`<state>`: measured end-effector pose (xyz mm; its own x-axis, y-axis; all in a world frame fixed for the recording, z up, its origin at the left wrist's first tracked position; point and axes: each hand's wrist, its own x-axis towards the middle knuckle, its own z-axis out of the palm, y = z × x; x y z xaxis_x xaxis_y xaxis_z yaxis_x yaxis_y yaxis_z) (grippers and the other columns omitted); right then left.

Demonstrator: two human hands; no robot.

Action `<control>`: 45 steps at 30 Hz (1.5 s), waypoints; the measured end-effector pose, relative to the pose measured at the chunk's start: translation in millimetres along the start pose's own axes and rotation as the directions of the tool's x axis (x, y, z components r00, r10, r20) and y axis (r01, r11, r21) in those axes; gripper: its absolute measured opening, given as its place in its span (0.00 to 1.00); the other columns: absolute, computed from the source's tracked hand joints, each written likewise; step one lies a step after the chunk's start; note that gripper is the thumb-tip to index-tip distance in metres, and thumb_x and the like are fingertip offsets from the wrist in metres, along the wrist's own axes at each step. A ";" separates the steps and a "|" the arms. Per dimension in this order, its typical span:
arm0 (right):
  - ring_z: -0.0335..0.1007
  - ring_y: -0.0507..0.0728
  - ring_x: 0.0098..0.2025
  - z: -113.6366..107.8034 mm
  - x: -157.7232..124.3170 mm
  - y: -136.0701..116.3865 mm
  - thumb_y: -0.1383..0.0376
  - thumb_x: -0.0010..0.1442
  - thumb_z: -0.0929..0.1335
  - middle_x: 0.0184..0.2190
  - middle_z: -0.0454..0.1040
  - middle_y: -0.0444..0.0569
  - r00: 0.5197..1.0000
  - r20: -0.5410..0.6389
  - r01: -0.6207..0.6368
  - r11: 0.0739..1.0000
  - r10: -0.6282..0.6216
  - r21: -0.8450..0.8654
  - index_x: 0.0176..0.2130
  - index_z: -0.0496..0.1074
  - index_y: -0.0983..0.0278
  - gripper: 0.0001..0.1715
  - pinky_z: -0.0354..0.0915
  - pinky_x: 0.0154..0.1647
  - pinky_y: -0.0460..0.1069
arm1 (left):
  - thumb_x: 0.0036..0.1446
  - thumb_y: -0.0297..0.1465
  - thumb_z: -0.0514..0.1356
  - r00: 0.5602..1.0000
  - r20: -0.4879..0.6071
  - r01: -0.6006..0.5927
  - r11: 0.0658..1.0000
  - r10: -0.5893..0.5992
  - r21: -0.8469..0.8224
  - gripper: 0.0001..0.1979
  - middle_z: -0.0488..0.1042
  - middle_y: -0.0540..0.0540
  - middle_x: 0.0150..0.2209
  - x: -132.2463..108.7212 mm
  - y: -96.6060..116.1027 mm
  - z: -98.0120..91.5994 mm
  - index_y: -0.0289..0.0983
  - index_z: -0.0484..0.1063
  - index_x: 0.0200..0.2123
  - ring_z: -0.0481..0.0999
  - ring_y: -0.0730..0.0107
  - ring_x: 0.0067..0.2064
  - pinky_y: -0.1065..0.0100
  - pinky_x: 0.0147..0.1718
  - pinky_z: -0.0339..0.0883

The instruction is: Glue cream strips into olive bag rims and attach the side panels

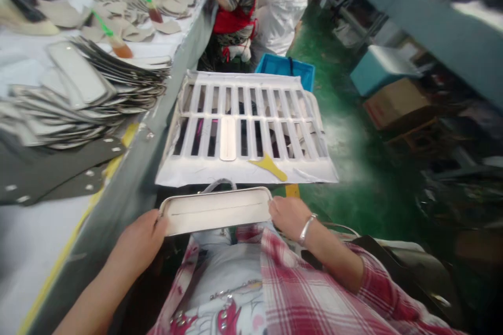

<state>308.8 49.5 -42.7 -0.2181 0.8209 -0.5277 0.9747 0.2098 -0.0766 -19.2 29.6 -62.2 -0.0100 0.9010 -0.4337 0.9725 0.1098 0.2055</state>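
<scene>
Between my two hands, close to my body, is a cream handbag (218, 211), its long flat bottom turned up toward me. A thin dark line runs along that face, and part of a curved handle shows behind it. My left hand (151, 225) grips its left end, thumb on the face. At the right end my right hand (288, 215), with a silver bracelet at the wrist, has its fingers closed on the edge. Just beyond stands a white slatted crate (239, 170). On it lie a cream rounded strip (228, 138) and a yellow scraper-like tool (271, 166).
Stacked bag panels (82, 76) and glue bottles with green tips (120, 46) sit on the left table (74, 230). A co-worker in a red apron (233, 21) is ahead. A blue bin (285, 67) stands behind the crate, and cardboard boxes (396, 102) stand on the right.
</scene>
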 end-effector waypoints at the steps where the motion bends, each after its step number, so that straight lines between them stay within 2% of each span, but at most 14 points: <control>1: 0.71 0.61 0.34 -1.6 0.5 -1.0 0.68 0.61 0.55 0.32 0.73 0.59 0.999 0.014 0.033 0.999 -0.033 -0.038 0.34 0.71 0.70 0.18 0.59 0.30 0.50 | 0.58 0.37 0.41 1.000 -0.020 -0.016 1.000 0.015 -0.013 0.12 0.65 0.46 0.26 -0.5 2.2 -2.3 0.39 0.53 0.24 0.67 0.62 0.31 0.65 0.31 0.54; 4: 0.71 0.62 0.33 -1.8 7.0 -0.6 0.67 0.61 0.55 0.29 0.73 0.58 1.000 0.020 0.005 0.999 -0.004 -0.047 0.30 0.71 0.70 0.19 0.57 0.28 0.50 | 0.58 0.34 0.42 0.996 -0.053 -0.076 0.992 0.071 -0.106 0.12 0.64 0.47 0.27 2.4 1.8 -7.3 0.38 0.54 0.24 0.66 0.66 0.31 0.67 0.31 0.54; 7: 0.71 0.60 0.30 2.5 14.2 2.3 0.61 0.62 0.54 0.27 0.73 0.55 0.996 0.034 -0.088 0.996 0.088 0.016 0.27 0.70 0.68 0.24 0.56 0.28 0.50 | 0.57 0.33 0.45 0.997 -0.049 -0.072 0.973 0.063 -0.218 0.12 0.61 0.49 0.23 5.5 -2.5 -10.8 0.37 0.53 0.22 0.62 0.69 0.29 0.68 0.29 0.51; 9: 0.70 0.58 0.29 5.3 15.1 4.5 0.60 0.62 0.54 0.26 0.73 0.54 0.995 0.036 -0.092 0.995 0.090 0.035 0.27 0.69 0.67 0.24 0.55 0.28 0.49 | 0.56 0.32 0.46 0.998 -0.033 -0.059 0.964 0.052 -0.261 0.12 0.59 0.50 0.22 6.1 -2.9 -12.9 0.37 0.54 0.21 0.62 0.70 0.28 0.68 0.28 0.51; 15: 0.68 0.55 0.25 4.9 13.4 5.3 0.62 0.61 0.55 0.27 0.73 0.55 0.997 0.022 -0.076 0.992 0.074 0.105 0.28 0.70 0.68 0.21 0.53 0.24 0.47 | 0.52 0.32 0.47 0.989 0.144 0.014 0.919 0.046 -0.393 0.10 0.65 0.49 0.21 13.5 -3.0 -17.7 0.35 0.60 0.22 0.66 0.72 0.25 0.70 0.24 0.57; 18: 0.69 0.57 0.27 0.6 12.7 4.5 0.68 0.59 0.56 0.27 0.73 0.57 0.999 0.015 0.027 0.999 -0.028 0.045 0.29 0.70 0.70 0.17 0.53 0.24 0.47 | 0.52 0.35 0.47 0.965 0.258 0.079 0.882 0.049 -0.464 0.11 0.68 0.48 0.22 16.3 -5.7 -21.4 0.35 0.61 0.25 0.70 0.70 0.25 0.70 0.24 0.63; 20: 0.69 0.57 0.27 0.5 12.3 5.2 0.70 0.59 0.56 0.28 0.73 0.58 0.997 -0.010 0.072 0.997 -0.072 0.038 0.28 0.70 0.71 0.17 0.54 0.24 0.47 | 0.52 0.36 0.48 0.956 0.289 0.105 0.865 0.048 -0.490 0.11 0.69 0.48 0.22 16.2 -7.1 -23.2 0.35 0.61 0.25 0.71 0.69 0.25 0.69 0.24 0.65; 24: 0.69 0.55 0.26 6.9 11.9 8.8 0.69 0.60 0.57 0.28 0.72 0.58 0.992 -0.058 0.114 0.992 -0.110 0.056 0.28 0.70 0.71 0.17 0.56 0.24 0.47 | 0.51 0.34 0.50 0.969 0.247 0.104 0.857 0.027 -0.505 0.09 0.65 0.51 0.19 16.3 -8.1 -20.7 0.35 0.59 0.23 0.68 0.72 0.22 0.71 0.21 0.63; 29: 0.71 0.62 0.31 6.7 7.6 10.7 0.74 0.55 0.60 0.29 0.71 0.59 0.963 -0.026 0.260 0.952 -0.267 -0.165 0.31 0.71 0.73 0.11 0.59 0.25 0.50 | 0.50 0.32 0.54 0.980 0.200 0.103 0.812 0.017 -0.575 0.08 0.62 0.53 0.17 19.2 -7.7 -15.5 0.35 0.60 0.22 0.64 0.75 0.19 0.73 0.18 0.58; 32: 0.71 0.63 0.31 4.2 4.7 11.2 0.73 0.55 0.61 0.29 0.71 0.59 0.961 -0.013 0.269 0.944 -0.276 -0.190 0.32 0.71 0.73 0.10 0.60 0.25 0.50 | 0.49 0.36 0.57 0.965 0.257 0.138 0.732 0.052 -0.667 0.11 0.65 0.51 0.18 17.6 -10.0 -17.7 0.34 0.62 0.23 0.67 0.72 0.20 0.71 0.20 0.62; 35: 0.71 0.62 0.32 5.2 4.7 11.6 0.71 0.58 0.59 0.30 0.71 0.60 0.962 -0.035 0.262 0.954 -0.270 -0.148 0.33 0.70 0.73 0.12 0.60 0.26 0.50 | 0.50 0.46 0.55 0.942 0.313 0.184 0.597 0.120 -0.781 0.19 0.69 0.45 0.23 13.1 -17.1 -17.7 0.32 0.64 0.27 0.71 0.68 0.25 0.67 0.25 0.66; 37: 0.71 0.59 0.30 6.6 5.9 11.5 0.69 0.61 0.56 0.28 0.71 0.59 0.979 -0.065 0.194 0.981 -0.196 -0.028 0.31 0.69 0.72 0.16 0.60 0.26 0.50 | 0.51 0.50 0.53 0.945 0.294 0.189 0.493 0.144 -0.849 0.23 0.68 0.45 0.24 10.0 -22.6 -12.7 0.32 0.64 0.28 0.71 0.68 0.27 0.67 0.26 0.66; 40: 0.70 0.56 0.27 7.4 7.7 11.0 0.67 0.64 0.54 0.26 0.71 0.57 0.996 -0.056 0.071 0.986 -0.063 0.148 0.28 0.66 0.69 0.20 0.59 0.26 0.48 | 0.50 0.48 0.56 0.965 0.220 0.154 0.368 0.144 -0.917 0.21 0.66 0.49 0.24 7.3 -26.7 2.0 0.34 0.61 0.29 0.68 0.73 0.26 0.70 0.24 0.63; 45: 0.68 0.53 0.22 7.2 9.5 11.9 0.66 0.64 0.54 0.28 0.72 0.57 0.999 -0.002 0.039 0.978 -0.039 0.207 0.26 0.63 0.68 0.19 0.57 0.23 0.47 | 0.51 0.46 0.58 0.982 0.142 0.103 0.287 0.120 -0.952 0.20 0.60 0.55 0.20 10.8 -21.9 22.2 0.36 0.57 0.28 0.61 0.80 0.20 0.75 0.19 0.57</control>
<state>318.7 55.9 -54.7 -0.2562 0.8134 -0.5222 0.9543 0.1268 -0.2707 -35.5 27.6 -90.8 0.1402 0.8387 -0.5263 0.0566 0.5239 0.8499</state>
